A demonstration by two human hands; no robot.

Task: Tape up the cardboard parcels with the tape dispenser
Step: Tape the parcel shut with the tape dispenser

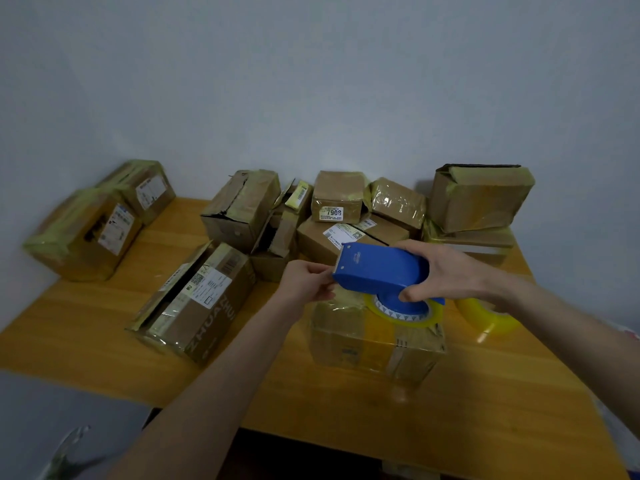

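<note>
Nearest the camera, 2 bare forearms reach out over a wooden table (pixel 346 410), with a grey surface (pixel 52 403) at the lower left corner. Just beyond them, a taped parcel (pixel 374 344) sits on the table under the hands. Above it the right hand (pixel 446 271) grips a blue tape dispenser (pixel 377 268), fingers curled over its top and thumb pressed under its side, so it is held clear of the parcel. A roll of yellowish clear tape (pixel 405 315) hangs on the dispenser's hub, close above the parcel's top; whether it touches cannot be told. The left hand (pixel 306 280) meets the front end of the dispenser, fingers narrowed together in a pinch at the cutter edge; what they hold is too small to make out. To the right, a spare tape roll (pixel 491 315) lies on the table, partly hidden by the right wrist. Left of the hands lies a long box (pixel 201 299) with a white label, its top flap gaping. Farther back, a heap of small boxes (pixel 332 216) is stacked against the wall (pixel 311 81), one marked 7908. At the far left, 2 large boxes (pixel 97 220) wrapped in tape lean by the wall.
</note>
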